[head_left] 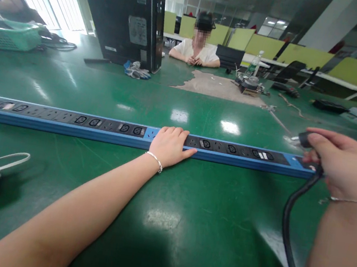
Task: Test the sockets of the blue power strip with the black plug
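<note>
A long blue power strip (123, 138) with a row of black sockets lies across the green table. My left hand (169, 146) rests over its middle, palm down, with the thumb spread to the right. Near the strip's right end, my right hand (343, 162) is raised and pinches a black plug (304, 139), whose metal prongs point left. From this hand a thick black cable (288, 227) hangs down to the bottom edge. The right end of the strip is partly hidden behind my right hand.
A black computer case (121, 25) stands at the back left, gloves (136, 70) beside it. A green basket (10, 37) is far left. Across the table sits a person (198, 51). A bottle (253, 64) and metal parts are back right. A white cable loop (13, 159) lies front left.
</note>
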Demonstrator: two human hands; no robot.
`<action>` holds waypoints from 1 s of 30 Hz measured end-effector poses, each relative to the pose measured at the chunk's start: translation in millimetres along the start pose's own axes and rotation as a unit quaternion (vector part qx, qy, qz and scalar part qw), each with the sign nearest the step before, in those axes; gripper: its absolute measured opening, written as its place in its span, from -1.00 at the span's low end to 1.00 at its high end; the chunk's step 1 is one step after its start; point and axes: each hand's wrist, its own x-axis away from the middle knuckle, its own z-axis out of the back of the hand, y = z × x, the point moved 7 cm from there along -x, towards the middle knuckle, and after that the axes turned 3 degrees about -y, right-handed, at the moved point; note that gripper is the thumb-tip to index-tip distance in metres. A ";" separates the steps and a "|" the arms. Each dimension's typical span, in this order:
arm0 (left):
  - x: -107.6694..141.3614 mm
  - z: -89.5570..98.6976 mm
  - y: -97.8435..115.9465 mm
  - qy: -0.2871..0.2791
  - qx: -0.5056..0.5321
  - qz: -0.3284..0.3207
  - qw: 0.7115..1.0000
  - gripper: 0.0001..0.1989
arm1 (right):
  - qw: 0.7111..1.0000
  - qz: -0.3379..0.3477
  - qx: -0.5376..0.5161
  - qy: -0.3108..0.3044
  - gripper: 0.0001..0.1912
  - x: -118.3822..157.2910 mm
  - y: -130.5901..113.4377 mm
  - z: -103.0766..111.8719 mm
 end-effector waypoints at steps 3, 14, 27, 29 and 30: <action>0.4 -0.1 -0.1 0.001 -0.002 -0.002 1.000 -0.40 | 0.992 -0.064 0.106 -0.037 -0.60 -11.3 32.4 -4.7; -0.5 -0.1 0.2 -0.003 0.000 -0.004 1.000 -0.40 | 0.958 -0.129 0.236 -0.100 -0.57 -19.3 77.2 -12.7; -0.2 0.2 0.0 0.002 0.005 -0.007 1.000 -0.40 | 0.966 -0.131 0.201 -0.095 -0.56 -27.0 84.8 -17.5; 0.0 -0.1 -0.1 -0.002 0.006 -0.004 1.000 -0.41 | 0.960 -0.125 0.223 -0.115 -0.57 -31.8 84.4 -20.1; 0.0 -0.3 0.0 -0.004 0.007 -0.002 1.000 -0.41 | 0.955 -0.117 0.241 -0.126 -0.58 -34.8 85.0 -22.1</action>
